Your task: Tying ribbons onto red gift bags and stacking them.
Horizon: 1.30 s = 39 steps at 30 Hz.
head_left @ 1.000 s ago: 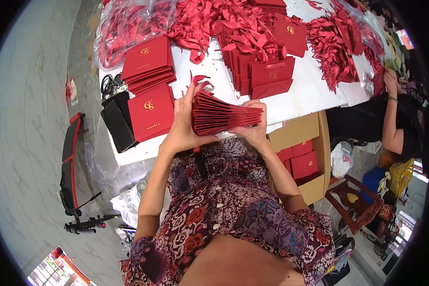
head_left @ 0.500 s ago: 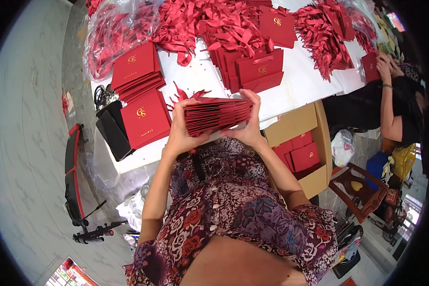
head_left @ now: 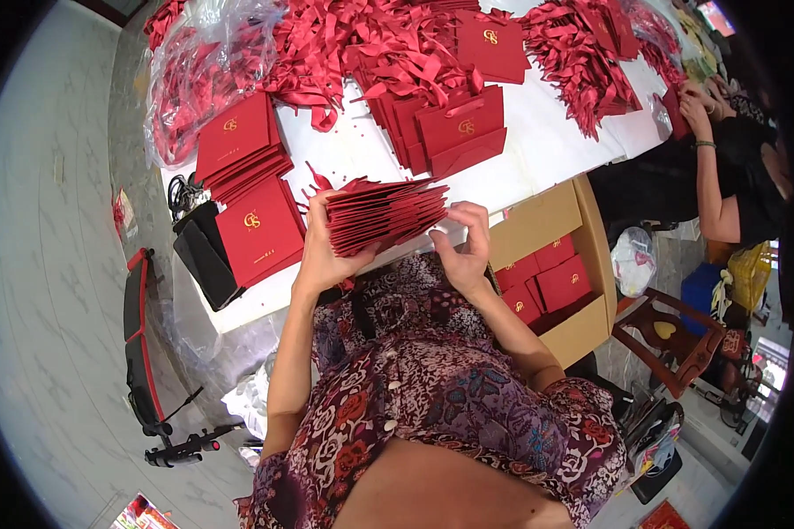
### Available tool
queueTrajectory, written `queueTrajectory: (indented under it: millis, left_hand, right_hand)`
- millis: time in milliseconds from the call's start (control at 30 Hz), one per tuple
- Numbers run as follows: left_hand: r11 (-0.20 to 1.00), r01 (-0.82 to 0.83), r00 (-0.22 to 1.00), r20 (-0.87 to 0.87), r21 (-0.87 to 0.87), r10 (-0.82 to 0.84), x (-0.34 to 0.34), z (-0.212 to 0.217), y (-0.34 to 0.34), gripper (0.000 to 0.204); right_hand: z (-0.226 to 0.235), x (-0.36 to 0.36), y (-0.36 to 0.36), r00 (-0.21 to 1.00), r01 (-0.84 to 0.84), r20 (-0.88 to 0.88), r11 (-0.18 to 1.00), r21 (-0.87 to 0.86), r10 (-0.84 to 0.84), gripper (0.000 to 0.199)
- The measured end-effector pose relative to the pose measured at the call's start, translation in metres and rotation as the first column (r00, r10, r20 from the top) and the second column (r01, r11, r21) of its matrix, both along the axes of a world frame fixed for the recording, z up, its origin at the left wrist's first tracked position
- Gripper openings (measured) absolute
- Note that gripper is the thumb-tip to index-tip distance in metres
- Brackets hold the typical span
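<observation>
A thick stack of flat red paper bags is held up in front of my body at the table's near edge, its layered edges facing me. My left hand grips the stack's left end, thumb below and fingers behind. Beside the right end, my right hand has its thumb and fingers apart, the fingertips close to the bag edges. Whether they touch is hard to tell. Red ribbon ends show behind the stack. More flat red bags lie left of my left hand in a nearer pile and a farther pile.
Several red bags stand beyond the stack, near heaps of red ribbon and a clear plastic bag. Black pouches lie at the table's left edge. An open carton holds red bags at right. A co-worker's hands hold something red.
My right hand has come away from the stack's right end and its fingers have spread. The stack has shifted slightly left and tilted, its right end fanning out, still in my left hand.
</observation>
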<state>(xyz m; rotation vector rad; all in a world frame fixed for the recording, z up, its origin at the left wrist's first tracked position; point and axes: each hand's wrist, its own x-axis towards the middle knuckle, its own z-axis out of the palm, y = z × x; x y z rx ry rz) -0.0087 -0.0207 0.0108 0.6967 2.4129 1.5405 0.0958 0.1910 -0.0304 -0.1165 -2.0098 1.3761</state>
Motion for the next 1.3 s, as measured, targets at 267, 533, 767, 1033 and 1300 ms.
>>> queueTrajectory:
  millis: [267, 533, 767, 1033, 1300]
  left_hand:
    - [1.000, 0.007, 1.000, -0.006, -0.001, -0.007, 0.000, -0.001, 0.000, 0.085]
    - [0.999, 0.023, 0.999, -0.048, -0.035, -0.025, -0.001, 0.001, 0.001, 0.083]
    - [1.000, 0.010, 1.000, -0.027, -0.007, -0.011, -0.002, 0.001, 0.001, 0.083]
    - [1.000, 0.019, 0.999, -0.028, -0.007, -0.020, -0.002, 0.001, 0.000, 0.083]
    - [0.997, 0.067, 0.996, 0.051, 0.024, -0.068, -0.005, 0.005, -0.008, 0.080]
  right_hand:
    - [0.015, -0.005, 0.000, 0.999, 0.020, 0.036, 0.983, -0.181, -0.013, 0.038]
    - [0.022, -0.008, 0.011, 0.993, -0.071, 0.093, 0.997, 0.002, 0.071, 0.039]
    - [0.018, -0.008, 0.012, 0.992, -0.102, 0.074, 0.994, -0.033, 0.105, 0.039]
    - [0.023, -0.012, 0.017, 0.990, -0.121, 0.078, 0.993, 0.003, 0.120, 0.055]
    - [0.035, -0.026, 0.024, 0.961, -0.268, 0.057, 0.963, -0.031, 0.269, 0.065]
